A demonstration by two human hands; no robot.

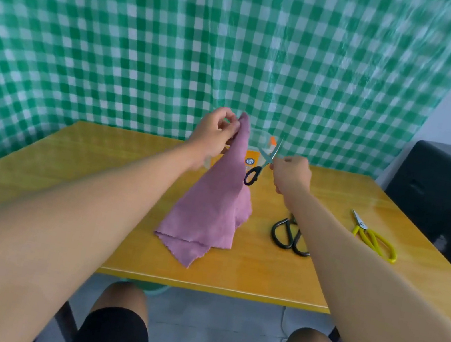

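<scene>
The single view comes from a camera worn on the seated person's head, looking forward and down along both bare forearms. It sits close above the yellow wooden bench (96,178), whose near edge crosses the lower third of the frame. Below that edge are the person's own knees in black shorts (115,329) and the grey floor (208,312). The aim centres on the left hand (217,127) pinching the mauve-pink fabric cloth (212,204) and the right hand (292,172) gripping the small black-handled steel scissors (261,163). The wide lens bows the green-and-white checked curtain (151,37) that fills the upper half behind the bench.
</scene>
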